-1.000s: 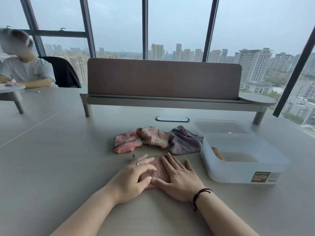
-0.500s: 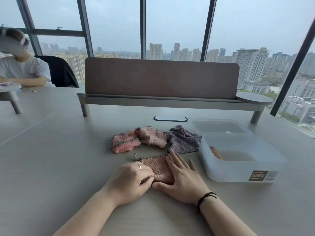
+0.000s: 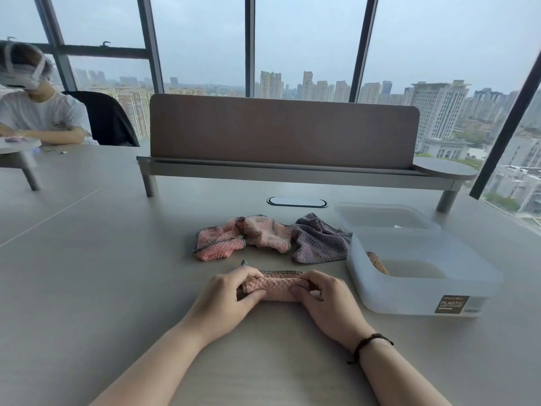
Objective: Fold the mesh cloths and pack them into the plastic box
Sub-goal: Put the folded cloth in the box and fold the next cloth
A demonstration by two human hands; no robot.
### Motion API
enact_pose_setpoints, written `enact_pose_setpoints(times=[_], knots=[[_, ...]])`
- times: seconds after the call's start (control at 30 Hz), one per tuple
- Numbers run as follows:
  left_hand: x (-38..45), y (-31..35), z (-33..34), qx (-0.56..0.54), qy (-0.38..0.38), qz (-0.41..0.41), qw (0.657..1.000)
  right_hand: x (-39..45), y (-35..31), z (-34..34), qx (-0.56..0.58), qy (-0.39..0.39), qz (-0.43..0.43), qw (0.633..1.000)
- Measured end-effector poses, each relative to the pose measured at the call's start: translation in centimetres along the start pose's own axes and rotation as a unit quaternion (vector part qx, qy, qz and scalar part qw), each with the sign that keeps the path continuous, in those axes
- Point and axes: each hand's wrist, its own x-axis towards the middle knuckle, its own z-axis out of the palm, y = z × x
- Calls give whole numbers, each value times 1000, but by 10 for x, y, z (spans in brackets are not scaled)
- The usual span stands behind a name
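Both hands gripping a partly folded pink mesh cloth (image 3: 273, 285) on the grey surface (image 3: 87, 288).
Left hand (image 3: 225, 300) pinches its left end, right hand (image 3: 325, 300) its right end, fingers curled over the fold. Translucent plastic box (image 3: 421, 276) just right, open, one orange-pink cloth (image 3: 377, 262) inside. Beyond the hands: crumpled pink cloths (image 3: 243, 240) touching a purple-grey cloth (image 3: 319, 241).

One head-worn view only. Looks forward and down across the bench (image 3: 87, 288), close over the wearer's forearms, facing the divider panel (image 3: 281, 130) and windows (image 3: 307, 39) beyond.
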Motion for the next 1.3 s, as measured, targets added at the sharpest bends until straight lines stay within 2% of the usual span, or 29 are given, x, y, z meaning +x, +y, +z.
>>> enact_pose_setpoints(times=[0.13, 0.23, 0.33, 0.53, 0.7, 0.8, 0.87, 0.93, 0.97, 1.07, 1.13, 1.2, 1.27, 1.3], knots=[[17, -5, 5, -73, 39, -98, 992, 16, 0, 6, 7, 32, 60, 998], [29, -6, 11, -40, 31, -150, 987, 26, -4, 11, 4, 45, 106, 993], [39, -4, 15, 15, 23, -166, 986, 32, -7, 17, -50, 41, 132, 989], [47, 9, 30, 175, 62, -148, 971, 36, -6, 24, -99, 55, 146, 983], [45, 16, 34, 235, 59, -136, 961, 34, -7, 25, -100, 46, 126, 986], [41, 13, 30, 272, 93, -53, 956, 32, -6, 27, -100, 46, 90, 990], [40, 12, 28, 267, 116, 31, 956, 34, -5, 27, -102, 35, 82, 991], [37, 11, 30, 251, 82, 116, 957, 33, -3, 28, -105, 22, 85, 991], [35, 10, 32, 248, 38, 133, 959, 33, -3, 28, -112, 17, 85, 990], [31, 9, 37, 213, -108, 64, 969, 30, -4, 28, -177, 32, 44, 983], [32, 8, 36, 214, -165, 25, 963, 27, -11, 28, -246, 73, -51, 965], [33, 12, 33, 243, -204, 26, 948, 23, -21, 30, -248, 86, -155, 952], [33, 13, 32, 279, -236, 31, 930, 17, -30, 35, -228, 14, -185, 956], [32, 13, 32, 286, -241, 29, 927, 15, -31, 36, -212, -43, -160, 963]])
